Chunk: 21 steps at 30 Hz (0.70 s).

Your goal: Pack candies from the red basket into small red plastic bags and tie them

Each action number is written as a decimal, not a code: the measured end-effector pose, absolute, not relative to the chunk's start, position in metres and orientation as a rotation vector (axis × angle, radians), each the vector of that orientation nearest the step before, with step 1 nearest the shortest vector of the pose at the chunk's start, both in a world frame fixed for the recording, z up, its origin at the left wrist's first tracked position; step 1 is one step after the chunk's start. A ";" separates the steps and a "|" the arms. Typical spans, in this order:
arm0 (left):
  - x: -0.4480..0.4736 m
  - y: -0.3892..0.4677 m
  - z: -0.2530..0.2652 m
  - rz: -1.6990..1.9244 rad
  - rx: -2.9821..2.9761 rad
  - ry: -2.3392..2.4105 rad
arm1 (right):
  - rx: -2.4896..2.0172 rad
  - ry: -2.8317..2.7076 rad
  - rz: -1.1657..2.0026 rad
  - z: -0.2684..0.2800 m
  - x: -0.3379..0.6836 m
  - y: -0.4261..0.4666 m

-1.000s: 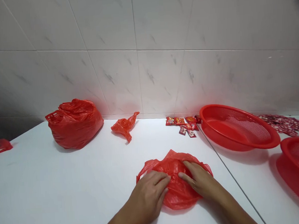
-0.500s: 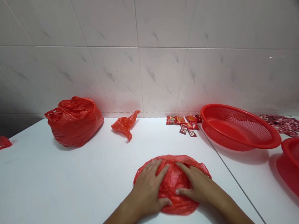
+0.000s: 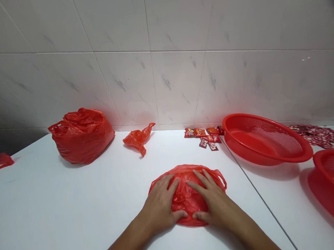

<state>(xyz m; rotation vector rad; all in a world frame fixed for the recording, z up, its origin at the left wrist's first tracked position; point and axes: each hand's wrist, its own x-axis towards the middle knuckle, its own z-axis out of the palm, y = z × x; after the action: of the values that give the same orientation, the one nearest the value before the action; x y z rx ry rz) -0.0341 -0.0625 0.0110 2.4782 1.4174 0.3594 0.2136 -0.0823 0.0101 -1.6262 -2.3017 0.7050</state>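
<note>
A red plastic bag (image 3: pixel 189 204) lies low and rounded on the white table in front of me. Over its left side rests my left hand (image 3: pixel 162 202), fingers spread and thumb pointing inward. My right hand (image 3: pixel 214 199) lies on the right side of the same bag, its fingers also spread apart. Both palms touch the plastic without gripping it. One handle loop of the bag sticks out beyond my right hand. Whatever is inside the bag is hidden.
A full red bag (image 3: pixel 81 137) stands at the back left, beside a crumpled red bag (image 3: pixel 138 139). Several small packets (image 3: pixel 203 134) lie near the wall. A red basket (image 3: pixel 259 160) and a second basket (image 3: pixel 329 190) stand right, near patterned packets (image 3: pixel 317 135). A seam (image 3: pixel 258 195) crosses the tabletop.
The bag has shifted slightly away from me, and its handle loop now shows at the right. My right-hand fingers have moved left and forward over it.
</note>
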 end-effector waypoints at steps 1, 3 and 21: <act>-0.032 -0.063 0.011 0.444 2.537 1.372 | -1.723 -2.275 0.788 0.008 0.212 -0.080; -0.027 -0.066 0.010 0.604 2.652 1.230 | -1.841 -2.253 0.913 0.005 0.210 -0.077; -0.031 -0.060 0.018 0.263 2.517 1.275 | -1.523 -1.857 0.350 0.015 0.228 -0.079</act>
<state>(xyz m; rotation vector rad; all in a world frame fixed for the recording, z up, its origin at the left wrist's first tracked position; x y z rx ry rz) -0.0309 -0.0603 0.0181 2.5170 1.2747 0.2629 0.2281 -0.0792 0.0146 -1.5234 -1.8565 0.3497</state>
